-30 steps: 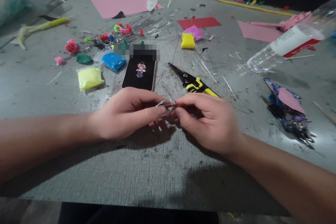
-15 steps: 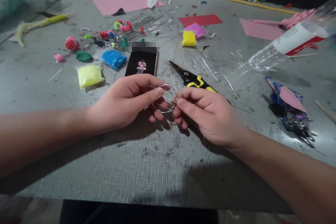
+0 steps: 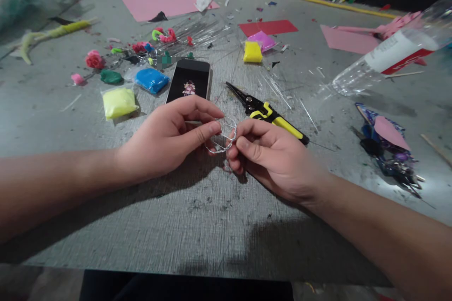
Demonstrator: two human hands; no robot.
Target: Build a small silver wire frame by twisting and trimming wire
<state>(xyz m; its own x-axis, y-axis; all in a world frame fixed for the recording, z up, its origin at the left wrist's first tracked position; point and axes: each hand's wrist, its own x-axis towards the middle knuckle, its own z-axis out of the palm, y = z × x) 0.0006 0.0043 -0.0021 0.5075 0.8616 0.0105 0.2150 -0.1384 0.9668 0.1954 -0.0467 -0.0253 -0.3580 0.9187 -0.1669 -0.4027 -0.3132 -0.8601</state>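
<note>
Between my hands is a ring of twisted silver wire (image 3: 233, 137), held up over the table. My left hand (image 3: 169, 138) pinches its left side between thumb and fingers. On its right side, the thumb and forefinger of my right hand (image 3: 273, 155) are closed on the wire. A thin strand crosses the inside of the ring; fingers hide part of the loop. Just beyond my right hand lie black and yellow pliers (image 3: 264, 110), jaws pointing to the far left. A phone (image 3: 189, 80) with a lit screen rests behind my left hand.
Packets of yellow clay (image 3: 119, 102) and blue clay (image 3: 151, 80) lie left of the phone. Further back are clay flowers (image 3: 94, 59), a pink sheet (image 3: 158, 2) and a red sheet (image 3: 268, 27). A clear plastic bottle (image 3: 381, 63) lies at right, near a dark-blue decorated piece (image 3: 391, 136).
The wire ring has turned slightly in my fingers. My right hand has shifted a little to the left, and more of the pliers' yellow handle shows.
</note>
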